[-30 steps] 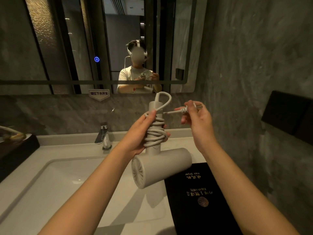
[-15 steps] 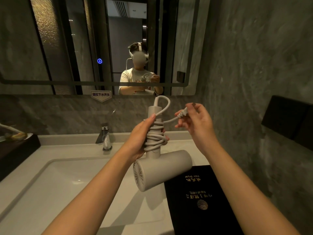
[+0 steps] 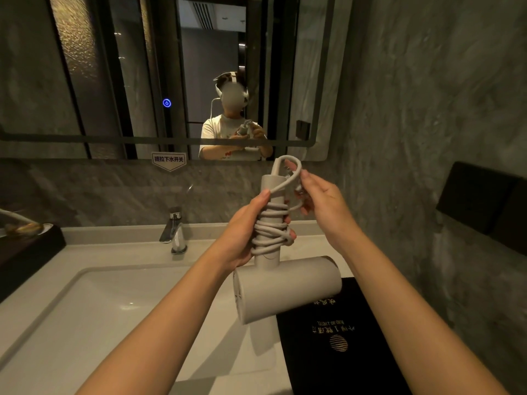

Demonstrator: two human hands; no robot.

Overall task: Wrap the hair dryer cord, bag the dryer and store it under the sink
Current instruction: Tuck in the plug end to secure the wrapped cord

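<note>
Hands hold a matte, pale grey plastic hair dryer [image 3: 288, 286] upside down above the white rectangular sink basin [image 3: 94, 315], its thick cylindrical barrel lowest and its slim round handle pointing up. Smooth grey rubbery cord [image 3: 271, 229] coils in several loose loops around the handle, and one loop arches over the handle's top end. The left hand [image 3: 245, 235] grips the handle, fingers curled over the coils, thumb pressing the cord. The right hand [image 3: 319, 201], beside the handle top, pinches the cord's free end with bent fingers. Right of the basin lies a flat black bag [image 3: 342, 337] printed with gold lettering.
</note>
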